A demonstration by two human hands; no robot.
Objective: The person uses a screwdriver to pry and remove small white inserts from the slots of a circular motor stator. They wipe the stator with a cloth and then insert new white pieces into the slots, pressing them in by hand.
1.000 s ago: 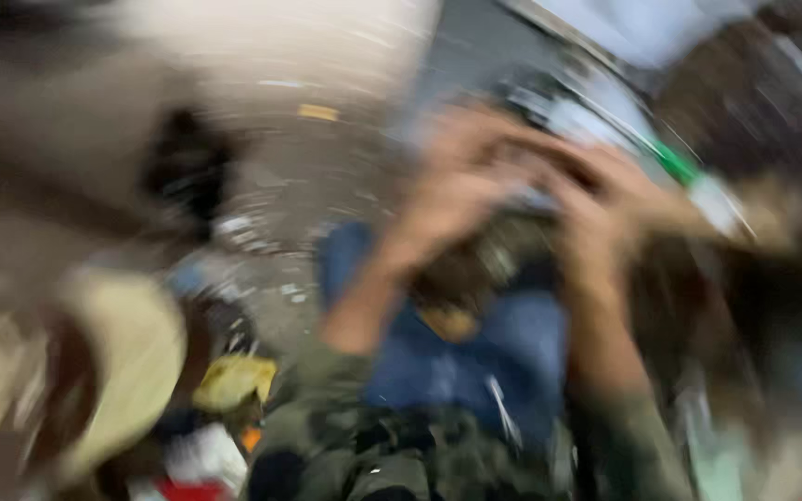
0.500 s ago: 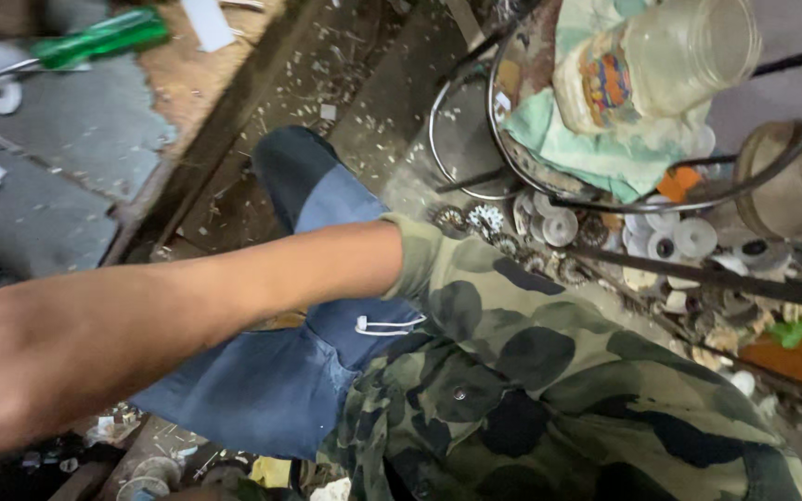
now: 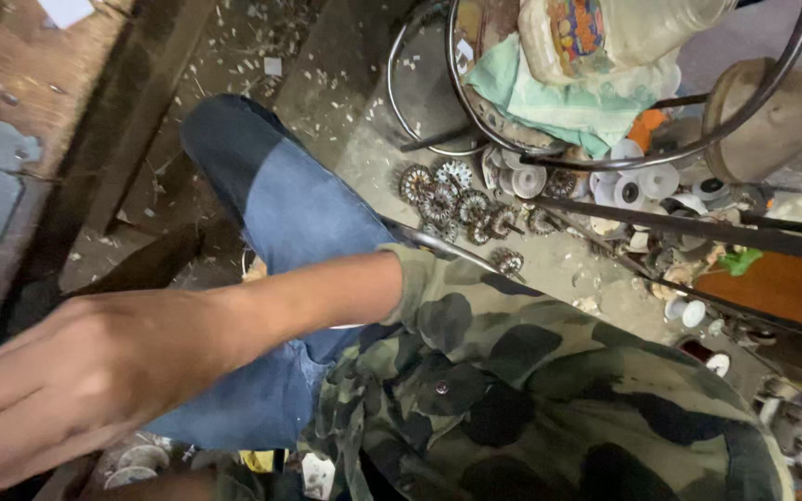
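Camouflage sleeve crosses my lap; one hand reaches toward 8 o'clock.

My hand (image 3: 58,390) is extended, fingers loosely together, holding nothing; which hand it is I cannot tell, and the other is out of view. Nearest it lie small metal discs (image 3: 132,462) on the floor. Judged step: a reach. Room is tight: wooden bench edge (image 3: 95,139) at 10 o'clock, wire stool ring (image 3: 795,51) at 2.

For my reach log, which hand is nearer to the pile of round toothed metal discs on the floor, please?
Probably the right hand: it is down-left of the round toothed metal discs, well apart. The left hand is out of view.
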